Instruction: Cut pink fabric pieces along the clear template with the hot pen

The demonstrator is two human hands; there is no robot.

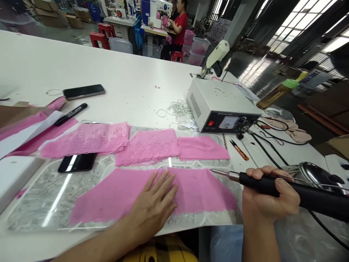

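Note:
My left hand point(155, 200) lies flat, fingers stretched out, on a pink fabric piece point(196, 191) with slanted ends. My right hand point(268, 194) is wrapped round the black handle of a pen-shaped tool with a metal tip point(234, 176), which looks like a hot knife or soldering iron. Its tip is over or at the top right edge of the fabric; contact is hard to tell. Behind lie a stack of pink lace pieces point(148, 145), another lace stack point(92, 138) and a plain pink piece point(203, 148). A clear patterned mat point(35, 203) is underneath.
A grey power box point(218, 100) with a dial and cables stands at the back right, beside a heap of white elastic rings point(180, 112). Orange snips point(239, 150), two phones point(84, 91), a black marker point(71, 114) and a white box point(16, 174) lie around. A person in red point(180, 27) sits at a sewing machine beyond.

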